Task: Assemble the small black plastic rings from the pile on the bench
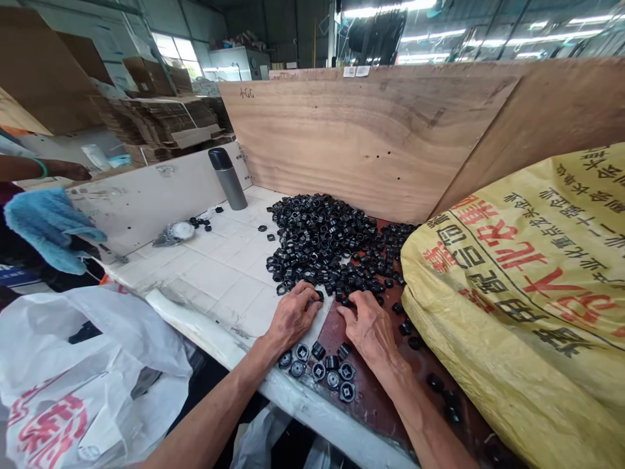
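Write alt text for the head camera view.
Left hand and right hand rest at the edge of a heap of small black plastic parts on a tiled bench, a small group of parts below them. A plywood board stands behind; a yellow woven sack lies right, a white plastic bag left.

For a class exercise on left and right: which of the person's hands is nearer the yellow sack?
Right. The right hand lies closer, a short way left of the yellow sack in this view. The left hand is farther off, on the other side of the right hand.
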`<state>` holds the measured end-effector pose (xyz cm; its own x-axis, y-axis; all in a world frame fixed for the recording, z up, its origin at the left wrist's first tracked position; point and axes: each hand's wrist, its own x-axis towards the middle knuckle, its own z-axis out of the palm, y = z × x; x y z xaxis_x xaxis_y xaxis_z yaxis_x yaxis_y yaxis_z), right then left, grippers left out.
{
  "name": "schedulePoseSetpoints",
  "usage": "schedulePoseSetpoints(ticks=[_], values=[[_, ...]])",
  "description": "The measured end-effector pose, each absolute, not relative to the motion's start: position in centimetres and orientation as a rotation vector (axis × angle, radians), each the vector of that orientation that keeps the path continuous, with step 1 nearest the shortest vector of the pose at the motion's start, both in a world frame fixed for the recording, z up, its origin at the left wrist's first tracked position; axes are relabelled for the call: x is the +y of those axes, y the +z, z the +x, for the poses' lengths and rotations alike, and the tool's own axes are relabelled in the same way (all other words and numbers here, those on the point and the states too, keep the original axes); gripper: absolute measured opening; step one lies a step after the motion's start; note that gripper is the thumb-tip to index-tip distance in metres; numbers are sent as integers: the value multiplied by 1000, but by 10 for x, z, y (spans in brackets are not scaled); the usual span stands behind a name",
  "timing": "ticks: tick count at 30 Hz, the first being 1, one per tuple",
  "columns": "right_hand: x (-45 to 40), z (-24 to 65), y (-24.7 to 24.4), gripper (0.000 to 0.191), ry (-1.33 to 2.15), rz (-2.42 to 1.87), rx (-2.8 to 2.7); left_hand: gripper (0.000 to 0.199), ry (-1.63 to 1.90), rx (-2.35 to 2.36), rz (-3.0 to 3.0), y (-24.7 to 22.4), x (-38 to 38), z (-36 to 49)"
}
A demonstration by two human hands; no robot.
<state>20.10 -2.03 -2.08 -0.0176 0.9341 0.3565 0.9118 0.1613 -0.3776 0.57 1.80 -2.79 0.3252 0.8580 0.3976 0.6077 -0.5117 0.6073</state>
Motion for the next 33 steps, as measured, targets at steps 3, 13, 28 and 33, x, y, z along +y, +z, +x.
schedulePoseSetpoints(ticks=[3,13,28,33], values=[[-19,199,-23,4,71,-1739,-1970,5,1009,1260,2230,-23,14,5],[-19,197,-16,8,469,-1510,-1730,7,1062,1129,2260,-17,7,5],[-27,185,1,13,627,-1267,-1699,27,1040,1080,1959,-14,0,1],[-27,186,-2,14,669,-1286,-1665,24,1054,928,1804,-13,0,0]])
